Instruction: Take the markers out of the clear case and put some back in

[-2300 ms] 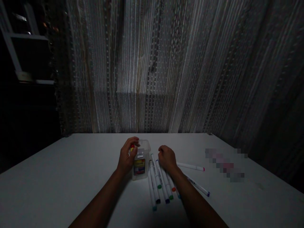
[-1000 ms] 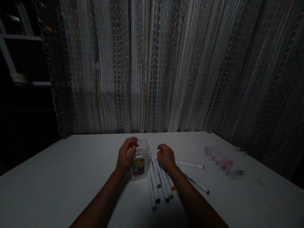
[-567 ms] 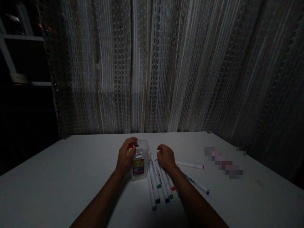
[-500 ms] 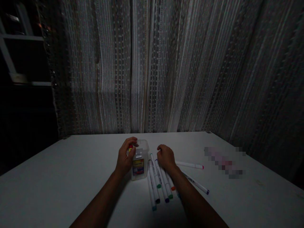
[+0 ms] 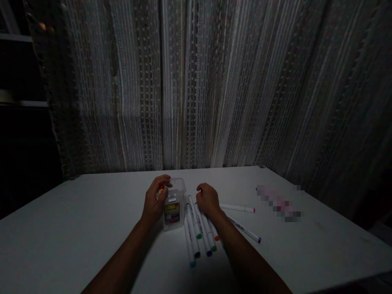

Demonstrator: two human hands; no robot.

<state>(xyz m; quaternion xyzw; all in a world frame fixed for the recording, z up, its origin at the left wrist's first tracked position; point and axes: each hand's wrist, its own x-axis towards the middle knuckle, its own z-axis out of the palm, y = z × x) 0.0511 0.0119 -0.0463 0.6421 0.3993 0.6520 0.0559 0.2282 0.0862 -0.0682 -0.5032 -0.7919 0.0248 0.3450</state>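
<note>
A curtain point(image 5: 190, 90) hangs behind the table point(image 5: 92, 241); your left hand point(image 5: 153, 200) clasps the box point(image 5: 172, 214), right hand point(image 5: 208, 199) curled over markers point(image 5: 195, 222) beside it, grip unclear.

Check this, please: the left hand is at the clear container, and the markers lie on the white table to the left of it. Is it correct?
No: the head view shows the markers to the right of the clear container, not left. The left hand is at the container, and the markers lie on the white table.
</note>
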